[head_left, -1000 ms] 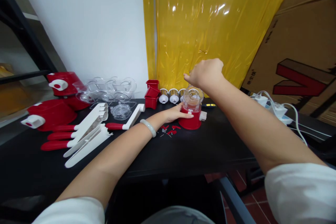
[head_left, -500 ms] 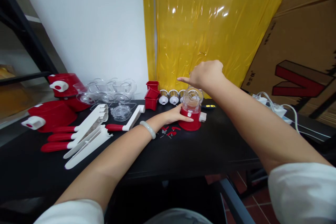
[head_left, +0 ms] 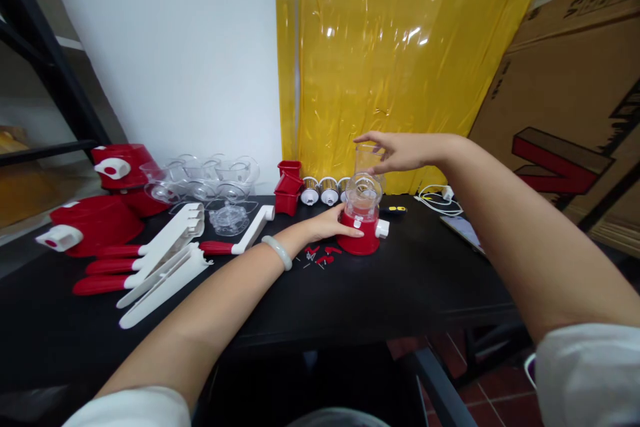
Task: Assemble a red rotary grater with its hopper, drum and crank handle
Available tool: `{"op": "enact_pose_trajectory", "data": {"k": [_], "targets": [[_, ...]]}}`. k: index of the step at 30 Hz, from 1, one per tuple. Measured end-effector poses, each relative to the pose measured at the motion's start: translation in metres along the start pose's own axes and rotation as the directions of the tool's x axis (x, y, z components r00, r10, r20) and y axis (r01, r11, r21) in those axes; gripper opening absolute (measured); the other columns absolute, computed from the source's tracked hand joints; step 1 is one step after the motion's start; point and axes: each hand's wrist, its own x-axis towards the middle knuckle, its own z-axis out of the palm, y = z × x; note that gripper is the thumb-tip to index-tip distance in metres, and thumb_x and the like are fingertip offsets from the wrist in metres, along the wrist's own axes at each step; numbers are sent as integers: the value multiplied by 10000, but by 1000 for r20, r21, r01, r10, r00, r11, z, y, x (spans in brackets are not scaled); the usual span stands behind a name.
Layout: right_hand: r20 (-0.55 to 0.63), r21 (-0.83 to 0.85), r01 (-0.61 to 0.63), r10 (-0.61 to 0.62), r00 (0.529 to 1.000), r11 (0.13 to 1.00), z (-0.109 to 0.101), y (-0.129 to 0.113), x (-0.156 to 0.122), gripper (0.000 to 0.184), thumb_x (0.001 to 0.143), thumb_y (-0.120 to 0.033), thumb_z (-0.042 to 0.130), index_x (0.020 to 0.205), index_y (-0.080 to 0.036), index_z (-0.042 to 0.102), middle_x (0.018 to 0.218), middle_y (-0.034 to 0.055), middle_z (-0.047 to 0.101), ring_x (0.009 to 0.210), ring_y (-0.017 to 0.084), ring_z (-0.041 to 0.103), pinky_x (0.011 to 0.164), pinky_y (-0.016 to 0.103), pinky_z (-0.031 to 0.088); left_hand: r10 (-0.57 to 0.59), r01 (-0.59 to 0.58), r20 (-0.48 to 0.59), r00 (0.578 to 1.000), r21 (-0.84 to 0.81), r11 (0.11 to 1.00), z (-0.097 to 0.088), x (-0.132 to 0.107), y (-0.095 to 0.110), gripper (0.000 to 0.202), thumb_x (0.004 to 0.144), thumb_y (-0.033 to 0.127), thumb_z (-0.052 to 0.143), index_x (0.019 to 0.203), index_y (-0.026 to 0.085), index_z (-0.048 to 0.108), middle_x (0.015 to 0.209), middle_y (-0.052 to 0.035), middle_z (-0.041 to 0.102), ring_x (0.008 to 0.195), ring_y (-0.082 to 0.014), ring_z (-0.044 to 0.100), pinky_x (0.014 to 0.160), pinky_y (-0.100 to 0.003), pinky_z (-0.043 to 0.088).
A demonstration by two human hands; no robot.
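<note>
Base [head_left: 364,241], round red plastic, fills our curled left grip [head_left: 331,222]; whether our half-spread right grip [head_left: 367,155] holds the clear hopper [head_left: 363,161] is unclear.

The table [head_left: 425,287] is viewed from near and above by one head-worn camera, which is faced forward and down, with the yellow sheet [head_left: 345,73] taken in behind
</note>
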Motion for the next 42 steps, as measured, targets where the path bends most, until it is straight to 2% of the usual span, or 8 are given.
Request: {"op": "enact_pose_trajectory", "data": {"k": [5, 9, 15, 19, 25, 32, 38, 42], "targets": [[86, -19, -15, 16, 996, 1000, -10, 8, -1, 842, 713, -524, 737, 1465, -299, 432, 1178, 59, 699, 1033, 283, 676, 925, 437, 517, -9, 10, 59, 998, -13, 1000, -1, -3, 4, 744, 617, 211, 863, 1286, 152, 541, 1370, -162, 585, 1272, -291, 554, 1118, -460, 389], [100, -79, -41, 49, 994, 996, -11, 11, 0, 914, 706, -601, 697, 1484, -219, 405, 1179, 107, 694, 1000, 291, 682, 902, 431, 520, -3, 3, 64, 998, 0, 1000, -6, -2, 1, 782, 609, 219, 870, 1315, 177, 538, 1405, -159, 555, 1306, -298, 523, 1125, -468, 379], [25, -221, -130, 139, 990, 967, -5, 3, 1, 843, 711, -635, 650, 1353, -102, 529, 1165, 171, 675, 1021, 317, 658, 870, 402, 511, 78, -78, 4, 997, -12, 997, -16, 2, 4, 855, 554, 163, 886, 1335, 186, 537, 1506, -160, 438, 1425, -285, 366, 1190, -442, 267], [-58, -257, -186, 177, 982, 948, 5, -8, 7, 743, 710, -687, 610, 1162, -96, 622, 1095, 191, 683, 961, 334, 660, 775, 403, 512, 90, -90, -24, 996, -19, 996, -16, -2, 12, 799, 553, 158, 882, 1287, 177, 569, 1423, -154, 539, 1365, -296, 454, 1183, -464, 279], [-175, -203, -229, 195, 965, 952, 17, -21, 18, 713, 712, -729, 565, 1059, -110, 635, 995, 193, 701, 849, 316, 675, 692, 397, 511, 84, -85, -60, 995, -12, 996, -19, -5, 15, 814, 536, 184, 896, 1280, 177, 567, 1354, -165, 593, 1291, -310, 533, 1136, -482, 355], [-226, -171, -283, 242, 944, 944, 25, -28, 23, 766, 700, -754, 551, 1087, -96, 611, 961, 209, 704, 817, 327, 681, 652, 408, 517, 136, -132, -47, 990, 65, 989, -34, -6, 21, 755, 590, 246, 879, 1269, 158, 562, 1325, -163, 614, 1252, -284, 569, 1127, -445, 365], [-280, -116, -322, 280, 918, 940, 35, -36, 29, 705, 710, -733, 551, 1025, -108, 630, 933, 203, 709, 790, 326, 686, 605, 390, 513, 132, -119, -77, 988, 150, 981, -38, -12, 33, 690, 632, 268, 844, 1257, 136, 582, 1311, -169, 626, 1222, -282, 590, 1097, -442, 392], [-291, -116, -324, 280, 915, 939, 38, -36, 30, 737, 718, -739, 533, 1056, -91, 629, 954, 215, 708, 812, 328, 689, 620, 387, 515, -4, 11, -19, 1000, 375, 927, -52, -18, 57, 742, 580, 311, 861, 1251, 118, 611, 1274, -165, 652, 1203, -304, 602, 1056, -402, 424]]}}
